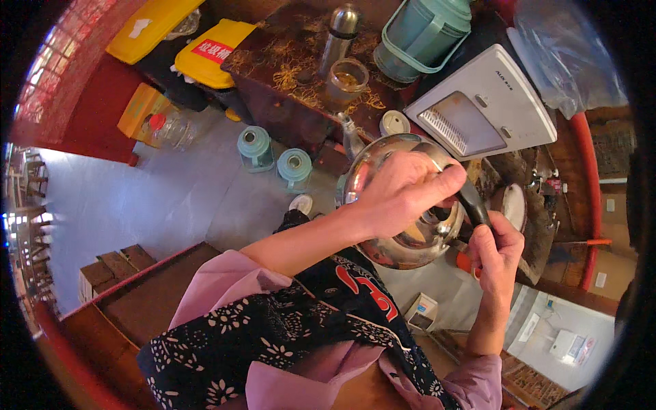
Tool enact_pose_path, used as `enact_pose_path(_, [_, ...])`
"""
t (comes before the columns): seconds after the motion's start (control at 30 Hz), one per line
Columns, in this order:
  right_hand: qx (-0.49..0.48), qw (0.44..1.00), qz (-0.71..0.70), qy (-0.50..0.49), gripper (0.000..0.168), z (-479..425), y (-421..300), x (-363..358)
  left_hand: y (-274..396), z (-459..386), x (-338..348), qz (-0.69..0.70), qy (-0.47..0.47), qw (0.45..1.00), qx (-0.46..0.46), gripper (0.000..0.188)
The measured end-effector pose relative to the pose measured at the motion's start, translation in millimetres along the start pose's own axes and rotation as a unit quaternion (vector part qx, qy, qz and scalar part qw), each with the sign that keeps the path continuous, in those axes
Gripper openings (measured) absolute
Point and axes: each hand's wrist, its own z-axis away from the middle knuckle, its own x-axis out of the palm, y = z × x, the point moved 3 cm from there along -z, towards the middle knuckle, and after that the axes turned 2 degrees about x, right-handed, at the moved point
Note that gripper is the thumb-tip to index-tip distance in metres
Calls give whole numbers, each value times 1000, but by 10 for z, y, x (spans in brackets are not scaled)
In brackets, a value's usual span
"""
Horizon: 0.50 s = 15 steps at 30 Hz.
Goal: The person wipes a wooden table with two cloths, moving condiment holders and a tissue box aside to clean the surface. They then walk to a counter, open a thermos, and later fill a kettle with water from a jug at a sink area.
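A large shiny metal kettle (405,251) is held up in front of my body, its spout pointing to the upper left. My right hand (497,251) grips the near end of its black handle. Over the lid lies my left hand (415,187), its thumb and fingers around the far part of the same handle. Just past the kettle are a white round lid (394,123) and a clear cup (347,82) with something yellowish in it, on a dark patterned cabinet. A steel thermos flask (338,38) stands behind the cup.
Two green thermos jugs (255,148) stand on the grey floor at the cabinet's foot. On the right is a white water dispenser (482,102), beside a large green thermos jug (423,38). Yellow bin lids (215,54), a carton (138,113) and wooden furniture (154,287) are at the left.
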Motion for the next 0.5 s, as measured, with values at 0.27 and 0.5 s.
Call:
enact_pose_path(0.27, [-12, 998, 17, 61, 30, -186, -135, -95, 108, -489, -20, -35, -32, 999, -5, 63])
enact_pose_path(0.5, [10, 996, 44, 81, 32, -424, -249, -12, 211, -751, -232, -55, -57, 996, -42, 67])
